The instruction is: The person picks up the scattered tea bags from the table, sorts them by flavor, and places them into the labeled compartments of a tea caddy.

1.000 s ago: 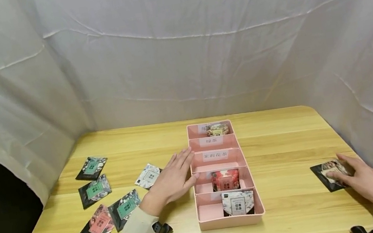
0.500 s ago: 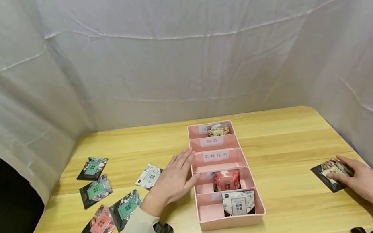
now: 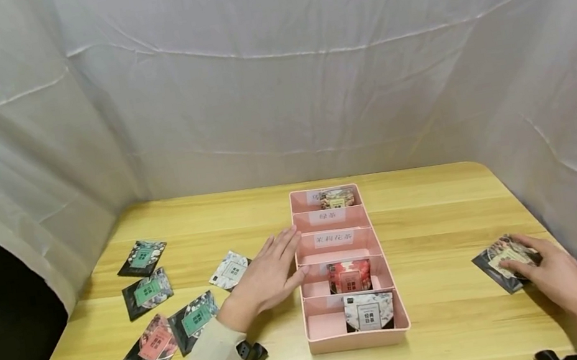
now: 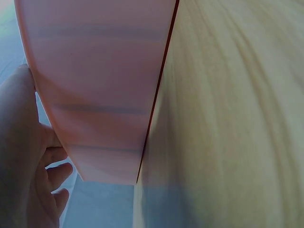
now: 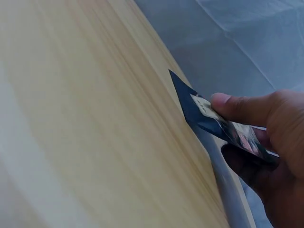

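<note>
My right hand [image 3: 555,273] pinches a black tea sachet [image 3: 493,266] with a cream label near the table's right side. In the right wrist view the thumb presses on top of the sachet [image 5: 202,107], fingers are beneath it, and it tilts above the wood. My left hand [image 3: 267,278] lies against the left rim of a long pink divided box [image 3: 356,342], fingers straight. From the left wrist, the box's side wall [image 4: 95,76] shows with fingertips at its top edge. Inside the box, a white sachet [image 3: 368,312], a red sachet [image 3: 350,277] and a yellow-labelled sachet [image 3: 337,199] sit in separate compartments.
Left of the box lie a white sachet [image 3: 230,270], a red-labelled sachet [image 3: 152,347] and several green-labelled sachets [image 3: 142,257] on the wooden table [image 3: 430,214]. Paper labels [image 3: 328,216] are stuck to the compartment walls. Grey curtains [image 3: 273,82] surround the table.
My right hand has moved slightly left and away from me, raising the cream-labelled tea sachet a little. My left hand stays at the box's rim.
</note>
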`<state>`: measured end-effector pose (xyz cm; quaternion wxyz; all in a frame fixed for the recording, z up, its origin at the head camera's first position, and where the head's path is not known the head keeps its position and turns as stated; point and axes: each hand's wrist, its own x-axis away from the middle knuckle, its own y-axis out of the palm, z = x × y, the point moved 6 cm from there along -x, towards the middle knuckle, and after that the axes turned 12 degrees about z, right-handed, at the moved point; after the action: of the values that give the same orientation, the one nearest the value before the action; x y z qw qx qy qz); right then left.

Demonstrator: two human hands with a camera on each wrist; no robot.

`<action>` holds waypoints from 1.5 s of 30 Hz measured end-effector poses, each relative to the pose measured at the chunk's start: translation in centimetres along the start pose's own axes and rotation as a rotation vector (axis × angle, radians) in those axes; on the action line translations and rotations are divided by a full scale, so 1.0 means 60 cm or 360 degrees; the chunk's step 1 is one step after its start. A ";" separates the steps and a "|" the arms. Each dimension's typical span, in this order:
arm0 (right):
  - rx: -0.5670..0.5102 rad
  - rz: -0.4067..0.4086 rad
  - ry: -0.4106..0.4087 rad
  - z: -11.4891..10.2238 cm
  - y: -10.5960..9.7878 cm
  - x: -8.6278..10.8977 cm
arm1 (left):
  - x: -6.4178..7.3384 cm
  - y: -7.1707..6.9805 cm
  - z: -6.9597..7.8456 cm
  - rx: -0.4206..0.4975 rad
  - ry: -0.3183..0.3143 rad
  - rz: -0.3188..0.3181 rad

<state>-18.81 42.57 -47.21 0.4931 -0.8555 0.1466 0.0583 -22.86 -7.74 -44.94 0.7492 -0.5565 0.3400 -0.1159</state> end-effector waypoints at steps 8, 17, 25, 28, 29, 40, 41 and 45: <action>-0.0071 0.0056 -0.0021 -0.022 0.001 -0.004 | 0.001 0.000 -0.004 -0.0017 -0.0009 -0.0010; -0.0145 0.0095 -0.0135 -0.064 0.003 -0.007 | 0.000 0.001 0.000 -0.0025 -0.0007 -0.0038; -0.0176 0.0108 -0.0289 -0.117 0.003 -0.031 | -0.001 0.001 0.002 -0.0016 -0.0002 -0.0033; -0.0198 0.0112 -0.0364 -0.140 0.004 -0.043 | -0.001 0.000 0.001 -0.0012 -0.0002 -0.0020; -0.0197 0.0113 -0.0386 -0.148 0.005 -0.047 | -0.001 0.000 0.001 -0.0013 -0.0002 -0.0020; -0.0232 0.0140 -0.0508 -0.232 0.010 -0.088 | 0.000 0.001 0.000 -0.0018 -0.0007 -0.0007; -0.0237 0.0144 -0.0515 -0.239 0.010 -0.092 | -0.001 0.001 0.000 -0.0020 -0.0002 -0.0003; -0.0240 0.0168 -0.0544 -0.267 0.010 -0.108 | -0.003 0.000 0.000 -0.0036 0.0001 0.0002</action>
<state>-25.89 29.74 -38.00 0.4416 -0.8588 0.1005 0.2394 -22.96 -7.64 -44.89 0.7428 -0.5646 0.3419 -0.1117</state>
